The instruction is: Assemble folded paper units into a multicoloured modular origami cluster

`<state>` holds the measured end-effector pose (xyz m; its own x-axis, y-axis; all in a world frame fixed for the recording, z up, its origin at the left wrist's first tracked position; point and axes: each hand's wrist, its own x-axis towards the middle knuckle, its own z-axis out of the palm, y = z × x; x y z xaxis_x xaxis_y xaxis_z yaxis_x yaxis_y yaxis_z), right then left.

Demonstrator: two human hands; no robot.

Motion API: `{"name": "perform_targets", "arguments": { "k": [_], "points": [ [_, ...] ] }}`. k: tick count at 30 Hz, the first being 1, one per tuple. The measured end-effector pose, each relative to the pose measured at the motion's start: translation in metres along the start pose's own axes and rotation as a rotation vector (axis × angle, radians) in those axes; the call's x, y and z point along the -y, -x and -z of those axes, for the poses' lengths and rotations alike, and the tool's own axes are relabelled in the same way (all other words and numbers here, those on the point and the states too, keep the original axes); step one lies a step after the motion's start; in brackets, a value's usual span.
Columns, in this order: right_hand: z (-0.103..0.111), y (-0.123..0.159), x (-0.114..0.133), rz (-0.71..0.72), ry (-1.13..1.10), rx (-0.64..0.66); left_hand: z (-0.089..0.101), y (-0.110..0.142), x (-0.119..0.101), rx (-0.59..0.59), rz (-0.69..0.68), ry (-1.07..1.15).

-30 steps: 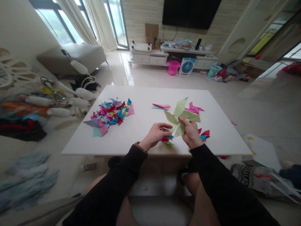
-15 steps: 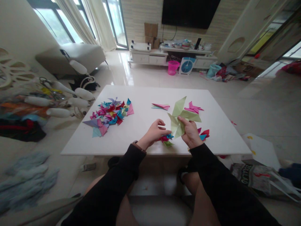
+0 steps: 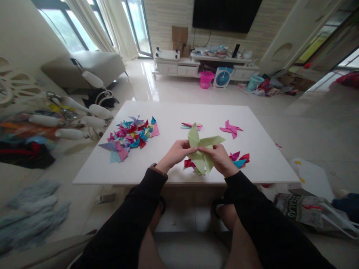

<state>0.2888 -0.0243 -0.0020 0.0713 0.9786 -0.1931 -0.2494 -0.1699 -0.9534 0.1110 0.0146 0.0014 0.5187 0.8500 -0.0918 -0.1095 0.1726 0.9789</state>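
A light green paper pinwheel (image 3: pixel 206 142) is held up above the near part of the white table (image 3: pixel 171 116). My left hand (image 3: pixel 179 152) pinches it near the centre from the left. From the right, my right hand (image 3: pixel 220 157) pinches it too, and the two thumbs nearly meet at its middle. Under and behind the pinwheel lie small folded papers (image 3: pixel 188 163) in red and green, partly hidden. Right of my right hand is another little group of folded papers (image 3: pixel 240 160) in red, magenta and blue. A pink paper pinwheel (image 3: pixel 231 128) lies flat farther back.
A big heap of colourful folded papers (image 3: pixel 131 136) covers the table's left side. Thin folded sheets (image 3: pixel 191 126) lie at the middle back. Beyond the table stand a pink basket (image 3: pixel 206 80) and a blue-and-white fan (image 3: pixel 223 77). A printed bag (image 3: pixel 311 211) sits on the floor at right.
My right hand has carried the green pinwheel left and slightly down. My left hand, before at the small papers, now grips the pinwheel as well. The pink pinwheel is fully uncovered.
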Motion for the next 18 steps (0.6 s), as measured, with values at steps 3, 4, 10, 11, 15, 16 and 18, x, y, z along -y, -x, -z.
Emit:
{"name": "perform_targets", "arguments": {
  "k": [3,4,10,11,15,16,18],
  "points": [
    [0.001,-0.001,0.0,-0.022,0.003,-0.011,0.001,0.001,0.002,-0.037,0.06,0.0],
    [0.001,-0.001,0.0,-0.029,-0.002,-0.017,0.002,0.001,0.002,-0.048,0.072,0.001],
    [0.002,-0.004,-0.003,-0.002,0.017,-0.028,0.002,0.001,0.004,-0.058,0.101,-0.013],
    [0.002,-0.004,-0.003,-0.004,0.022,-0.022,0.002,0.0,0.005,-0.057,0.104,-0.018],
    [0.004,-0.006,-0.006,0.044,0.017,-0.04,0.003,-0.004,0.006,-0.052,0.063,-0.051],
    [0.007,-0.009,-0.008,0.065,0.01,-0.059,0.005,-0.005,0.006,-0.093,0.035,-0.081],
    [0.019,-0.021,-0.013,0.101,-0.005,-0.137,0.009,-0.009,0.005,-0.228,-0.003,-0.165]
  ]
}}
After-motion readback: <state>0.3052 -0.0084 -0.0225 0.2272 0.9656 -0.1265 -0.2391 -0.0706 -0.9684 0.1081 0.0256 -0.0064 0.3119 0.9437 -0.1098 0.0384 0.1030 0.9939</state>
